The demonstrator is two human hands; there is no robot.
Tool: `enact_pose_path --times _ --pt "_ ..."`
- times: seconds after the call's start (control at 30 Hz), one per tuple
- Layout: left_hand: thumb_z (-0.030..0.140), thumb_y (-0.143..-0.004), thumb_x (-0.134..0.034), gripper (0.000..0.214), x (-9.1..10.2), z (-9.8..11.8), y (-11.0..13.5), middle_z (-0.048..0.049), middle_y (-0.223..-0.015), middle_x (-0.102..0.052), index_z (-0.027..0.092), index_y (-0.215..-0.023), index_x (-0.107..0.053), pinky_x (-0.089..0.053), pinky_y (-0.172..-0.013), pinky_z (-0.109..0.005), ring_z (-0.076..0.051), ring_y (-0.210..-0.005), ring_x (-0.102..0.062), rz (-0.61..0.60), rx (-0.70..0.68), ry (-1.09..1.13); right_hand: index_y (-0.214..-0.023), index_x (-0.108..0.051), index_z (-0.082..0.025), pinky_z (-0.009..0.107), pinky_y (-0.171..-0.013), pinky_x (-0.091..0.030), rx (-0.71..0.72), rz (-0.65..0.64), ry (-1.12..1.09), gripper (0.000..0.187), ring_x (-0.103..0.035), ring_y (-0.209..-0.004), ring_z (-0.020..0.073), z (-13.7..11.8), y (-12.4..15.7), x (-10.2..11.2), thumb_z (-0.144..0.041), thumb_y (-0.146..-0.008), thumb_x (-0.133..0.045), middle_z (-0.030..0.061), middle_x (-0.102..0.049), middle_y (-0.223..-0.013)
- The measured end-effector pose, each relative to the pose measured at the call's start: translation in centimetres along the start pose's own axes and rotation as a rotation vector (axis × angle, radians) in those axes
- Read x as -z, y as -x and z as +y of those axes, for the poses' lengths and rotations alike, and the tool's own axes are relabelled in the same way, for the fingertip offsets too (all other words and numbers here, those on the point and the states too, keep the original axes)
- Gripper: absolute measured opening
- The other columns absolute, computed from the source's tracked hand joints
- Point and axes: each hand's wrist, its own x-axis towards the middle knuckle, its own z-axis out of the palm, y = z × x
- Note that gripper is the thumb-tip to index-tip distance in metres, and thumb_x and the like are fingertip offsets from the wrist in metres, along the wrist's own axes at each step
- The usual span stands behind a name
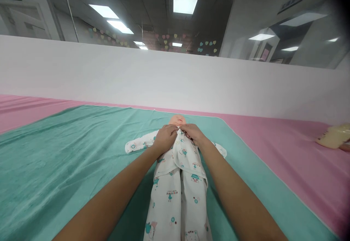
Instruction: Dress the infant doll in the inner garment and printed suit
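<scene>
A baby doll [177, 120] lies on its back on a green blanket [90, 153], its head at the far end. It wears a white baby jacket [188, 153] with teal and pink prints and matching trousers [171, 201]. Both sleeves stretch out to the sides. At the neckline, my left hand [165, 137] pinches the jacket's edge with closed fingers. Just beside it, my right hand [193, 133] grips the other side of the collar, the fingertips of both hands nearly meeting under the doll's chin. What lies between the fingertips is too small to make out.
Pink cloth [273, 139] spreads beneath the blanket, showing at both sides. A low white wall [164, 80] runs along the far edge, with a glass pane [153, 22] above it. At the far right a pale yellow object [333, 136] rests on the pink cloth.
</scene>
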Motion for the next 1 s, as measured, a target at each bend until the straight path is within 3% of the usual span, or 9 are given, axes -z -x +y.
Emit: enact_pose_path --times 0.3,0.57,0.83,1.0 --pt "0.023 -0.087 -0.036 0.036 0.8 0.9 0.2 -0.0011 -0.114 -0.064 0.024 -0.106 -0.067 -0.039 -0.095 -0.030 -0.020 -0.110 -0.052 -0.062 0.056 0.106 -0.054 -0.044 -0.019 0.022 -0.038 -0.017 0.033 -0.012 -0.060 0.026 -0.027 -0.039 0.0053 0.5 -0.2 0.0 -0.034 -0.064 -0.062 -0.0068 -0.036 -0.041" --pt "0.018 -0.083 -0.042 0.035 1.2 0.7 -0.1 0.0016 -0.115 -0.065 0.023 -0.105 -0.068 -0.038 -0.098 -0.028 -0.018 -0.109 -0.055 -0.089 0.174 0.463 -0.062 -0.053 -0.017 0.020 -0.038 -0.016 0.063 -0.083 -0.103 0.016 -0.027 -0.039 0.0043 0.6 0.0 0.3 -0.030 -0.065 -0.062 -0.0070 -0.039 -0.043" --pt "0.018 -0.078 -0.052 0.027 0.7 0.3 -0.2 -0.0065 -0.114 -0.064 0.018 -0.104 -0.061 -0.043 -0.093 -0.032 -0.019 -0.106 -0.058 -0.049 0.346 0.743 -0.070 -0.058 -0.015 0.019 -0.038 -0.015 0.063 -0.139 -0.138 0.016 -0.026 -0.040 0.0027 0.3 0.2 0.5 -0.028 -0.063 -0.064 -0.0079 -0.039 -0.047" --pt "0.021 -0.077 -0.056 0.024 0.4 -0.1 -0.1 -0.0074 -0.112 -0.065 0.019 -0.101 -0.059 -0.045 -0.091 -0.034 -0.020 -0.103 -0.060 -0.040 0.357 0.807 -0.073 -0.060 -0.014 0.019 -0.038 -0.016 0.056 -0.148 -0.128 0.019 -0.027 -0.040 0.0028 0.2 0.3 0.6 -0.029 -0.064 -0.066 -0.0080 -0.039 -0.047"
